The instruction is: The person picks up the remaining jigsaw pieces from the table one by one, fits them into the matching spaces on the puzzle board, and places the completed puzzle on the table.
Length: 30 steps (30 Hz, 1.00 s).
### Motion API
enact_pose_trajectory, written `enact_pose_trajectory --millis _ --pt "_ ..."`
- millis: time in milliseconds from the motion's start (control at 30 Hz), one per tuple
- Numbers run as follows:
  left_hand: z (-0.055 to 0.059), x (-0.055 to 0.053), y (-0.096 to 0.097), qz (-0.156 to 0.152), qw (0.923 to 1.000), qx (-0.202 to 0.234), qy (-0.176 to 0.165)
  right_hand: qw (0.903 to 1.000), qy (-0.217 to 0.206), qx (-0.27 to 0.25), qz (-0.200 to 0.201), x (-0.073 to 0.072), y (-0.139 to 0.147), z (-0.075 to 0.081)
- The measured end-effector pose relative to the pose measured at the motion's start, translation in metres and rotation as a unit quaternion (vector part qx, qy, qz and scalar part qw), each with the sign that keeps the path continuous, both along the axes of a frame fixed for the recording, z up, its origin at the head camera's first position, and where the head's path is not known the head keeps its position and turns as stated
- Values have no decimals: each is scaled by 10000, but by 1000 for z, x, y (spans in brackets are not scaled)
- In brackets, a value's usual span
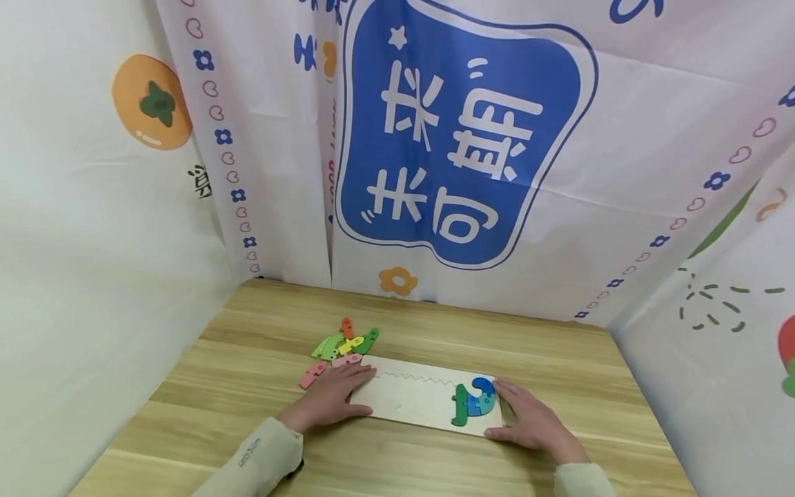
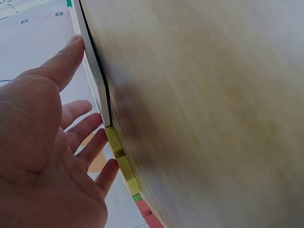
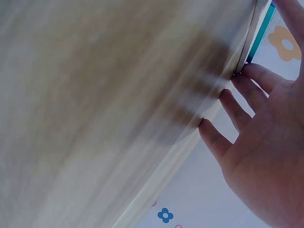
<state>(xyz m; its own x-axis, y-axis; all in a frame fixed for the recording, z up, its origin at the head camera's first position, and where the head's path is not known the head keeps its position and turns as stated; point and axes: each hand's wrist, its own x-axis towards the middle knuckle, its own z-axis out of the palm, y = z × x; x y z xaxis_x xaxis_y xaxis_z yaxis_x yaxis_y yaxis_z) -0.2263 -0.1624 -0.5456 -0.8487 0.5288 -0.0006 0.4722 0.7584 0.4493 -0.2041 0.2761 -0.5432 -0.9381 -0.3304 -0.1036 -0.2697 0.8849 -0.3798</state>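
Note:
A pale wooden puzzle board (image 1: 404, 400) lies flat on the table, marked with a zigzag line along its far side. Joined blue and green puzzle pieces (image 1: 473, 402) sit at its right end. My left hand (image 1: 329, 397) spreads its fingers at the board's left end; in the left wrist view the thumb (image 2: 71, 57) touches the board's edge. At the right end, my right hand (image 1: 533, 421) has thumb and fingers spread along the side. Its fingertips (image 3: 225, 95) rest at the board's corner and on the tabletop. Neither hand has its fingers curled.
Loose puzzle pieces lie beyond the left hand: a light green head piece (image 1: 327, 347), an orange one (image 1: 346, 328), a yellow one (image 1: 351, 345), a green one (image 1: 369, 339) and pink ones (image 1: 312, 374). Printed cloth (image 1: 279, 207) hangs around the wooden table (image 1: 497, 469).

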Motion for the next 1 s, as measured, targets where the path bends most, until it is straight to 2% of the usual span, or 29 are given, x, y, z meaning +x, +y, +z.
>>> enact_pose_trajectory --millis 300,467,567,800,1000 --pt "2 2 0 17 10000 -7 -19 10000 46 0 44 -1 0 0" --pt "3 -1 -1 -66 9999 118 -76 10000 14 35 27 0 0 1" --pt "3 -4 -5 -99 9998 197 15 10000 -18 25 18 0 -1 2" --pt "7 -11 -28 390 9986 214 289 10000 9 29 73 -1 -2 1" --pt "10 -15 -47 530 9972 197 480 9999 -9 107 -3 -2 -2 -3"
